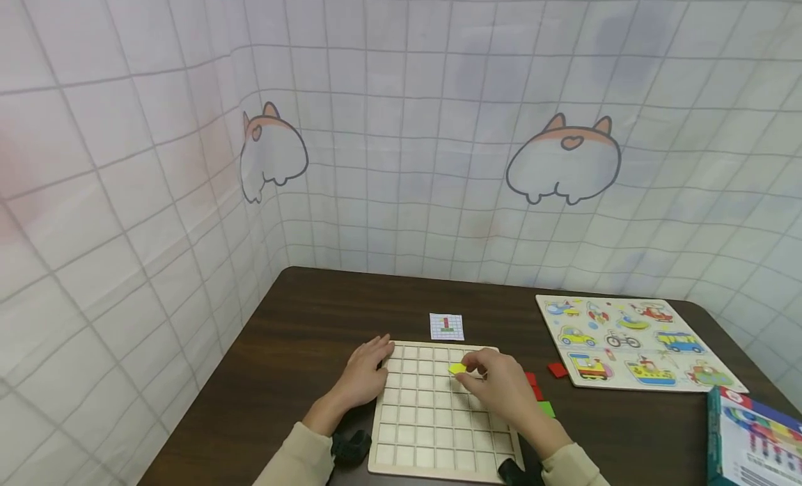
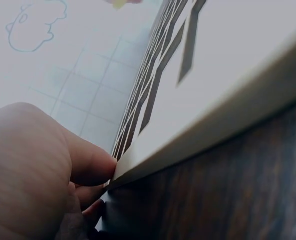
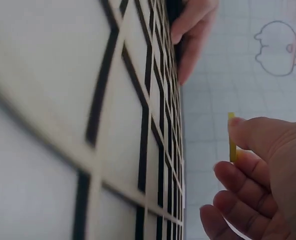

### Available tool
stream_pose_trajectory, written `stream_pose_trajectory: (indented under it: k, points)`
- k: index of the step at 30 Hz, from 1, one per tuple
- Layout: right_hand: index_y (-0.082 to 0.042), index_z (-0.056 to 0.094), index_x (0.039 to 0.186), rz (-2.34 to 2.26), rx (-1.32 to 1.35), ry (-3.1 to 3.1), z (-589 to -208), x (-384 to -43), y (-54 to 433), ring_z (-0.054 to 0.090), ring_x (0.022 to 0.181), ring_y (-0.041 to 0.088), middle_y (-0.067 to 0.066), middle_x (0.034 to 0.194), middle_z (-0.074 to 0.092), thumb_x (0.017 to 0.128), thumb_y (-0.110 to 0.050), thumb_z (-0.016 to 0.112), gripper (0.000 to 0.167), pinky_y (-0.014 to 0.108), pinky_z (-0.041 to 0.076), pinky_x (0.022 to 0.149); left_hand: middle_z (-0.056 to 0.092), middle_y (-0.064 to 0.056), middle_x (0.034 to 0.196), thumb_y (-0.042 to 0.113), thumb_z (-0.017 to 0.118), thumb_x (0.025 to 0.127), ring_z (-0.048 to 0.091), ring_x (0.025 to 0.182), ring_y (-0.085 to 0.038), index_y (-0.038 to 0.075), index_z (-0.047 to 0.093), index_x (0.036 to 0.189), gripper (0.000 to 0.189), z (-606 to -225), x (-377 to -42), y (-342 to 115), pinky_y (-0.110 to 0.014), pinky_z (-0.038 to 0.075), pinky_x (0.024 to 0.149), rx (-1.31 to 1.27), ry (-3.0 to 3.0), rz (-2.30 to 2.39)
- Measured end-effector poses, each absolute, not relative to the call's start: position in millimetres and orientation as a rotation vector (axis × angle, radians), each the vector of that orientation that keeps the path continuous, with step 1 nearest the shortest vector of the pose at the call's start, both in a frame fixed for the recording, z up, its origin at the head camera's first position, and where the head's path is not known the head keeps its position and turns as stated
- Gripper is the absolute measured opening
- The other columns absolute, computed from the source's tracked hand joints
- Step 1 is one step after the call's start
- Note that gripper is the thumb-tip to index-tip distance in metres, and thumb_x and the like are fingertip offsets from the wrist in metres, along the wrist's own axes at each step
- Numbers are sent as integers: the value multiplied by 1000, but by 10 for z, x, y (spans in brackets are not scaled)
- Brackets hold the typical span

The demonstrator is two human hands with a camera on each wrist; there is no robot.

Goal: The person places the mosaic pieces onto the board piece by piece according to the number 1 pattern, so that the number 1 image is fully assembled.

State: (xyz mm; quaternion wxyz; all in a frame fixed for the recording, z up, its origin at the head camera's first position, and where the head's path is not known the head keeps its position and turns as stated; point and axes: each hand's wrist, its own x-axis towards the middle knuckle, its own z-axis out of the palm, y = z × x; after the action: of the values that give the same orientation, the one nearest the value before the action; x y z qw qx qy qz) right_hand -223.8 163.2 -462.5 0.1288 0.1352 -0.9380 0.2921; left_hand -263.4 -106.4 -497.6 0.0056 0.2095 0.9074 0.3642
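A pale wooden grid board lies on the dark table, its square cells bordered by raised strips. My right hand pinches a yellow square tile between thumb and fingers. In the right wrist view the thin yellow tile is held edge-on, apart from the board's surface. My left hand rests at the board's left edge, with the thumb touching the rim in the left wrist view. Beyond the board lies a small paper card printed with a grid and a red and green figure.
Red tiles and a green tile lie right of the board, partly behind the right arm. A vehicle picture puzzle board occupies the back right. A colourful box stands at the right front. Patterned curtain surrounds the table.
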Motion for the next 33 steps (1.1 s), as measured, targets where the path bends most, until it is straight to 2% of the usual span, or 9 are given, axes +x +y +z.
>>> stream_pose_trajectory:
  k: [4,8,14,21,27,33]
  points:
    - [-24,72,86,811,421,-2726,-4595,-2258,1522,58,75,7,-14,83,64,79,-27,82,13,27,49,66,33,-18,155,3,42,96,23,146,-35,-3,43,145,49,-4978,-2651,-1076,-56,13,118,668,2832,1130]
    - [-23,72,86,764,482,-2782,-4502,-2315,1441,55,76,11,-15,82,63,80,-27,80,11,31,47,68,33,-18,155,2,43,96,23,146,-35,-2,43,145,50,-4978,-2668,-1065,-55,13,118,657,2838,1141]
    - [-19,74,91,789,577,-2819,-4428,-2460,1300,59,78,10,-12,83,65,84,-27,77,11,33,51,72,33,-18,155,3,42,95,24,146,-35,-2,43,145,50,-4968,-2686,-1048,-55,13,118,661,2849,1130]
    - [-14,75,94,769,601,-2859,-4587,-2586,1175,57,70,5,-10,80,66,84,-27,77,16,24,49,61,35,-18,154,3,43,95,25,145,-35,-2,45,144,49,-4993,-2631,-1053,-56,14,118,640,2849,1124]
    - [-14,75,96,832,556,-2877,-4670,-2615,1187,60,73,6,-10,81,66,84,-25,77,16,26,51,64,35,-18,154,2,42,95,25,145,-35,-3,45,144,49,-4989,-2627,-1066,-56,13,118,639,2847,1145]
    - [-14,75,97,824,558,-2862,-4743,-2652,1208,56,72,4,-12,80,62,84,-25,77,17,26,49,64,36,-19,153,1,42,94,26,144,-37,-4,46,143,49,-4968,-2643,-1056,-57,15,117,653,2859,1136]
